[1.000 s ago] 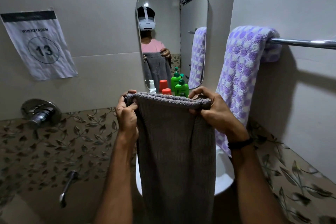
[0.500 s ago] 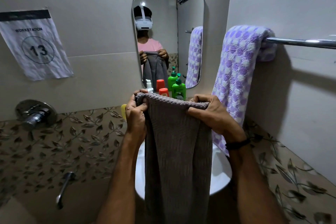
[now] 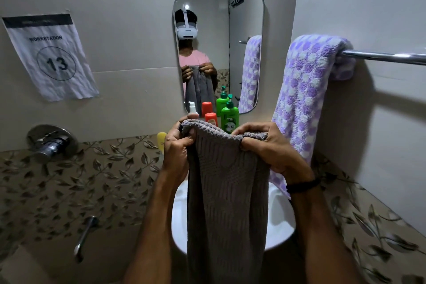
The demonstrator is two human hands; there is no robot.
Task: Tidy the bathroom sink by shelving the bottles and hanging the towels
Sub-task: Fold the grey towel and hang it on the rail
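Head view, and pretty much everything was taken up by a grey towel [image 3: 227, 191] being held up over the white sink [image 3: 280, 228]. Its top edge was bunched and pinched at both corners: the left hand [image 3: 177, 145] was curled shut on the left corner, the right hand [image 3: 268, 146] was clenched on the right corner, and the rest of the cloth was left hanging straight down past the bottom of the shot. A black band [image 3: 303, 185] was worn on the right wrist.

Just behind the towel's top edge, a few bottles were lined up under the mirror [image 3: 219, 30]: a white pump bottle [image 3: 192, 108], an orange bottle [image 3: 211, 119] and a green pump bottle [image 3: 229, 117]. A yellow bottle [image 3: 162, 139] was partly hidden beside the left hand. What they were standing on couldn't be made out, since it was blocked by the towel.

Off to the right, a purple and white spotted towel [image 3: 304, 104] was already draped over a chrome towel rail [image 3: 387, 56] on the side wall, hanging down beside the right hand. A paper sign [image 3: 49, 57] marked 13 was stuck to the back wall on the left, with a chrome tap knob [image 3: 49, 142] below it.
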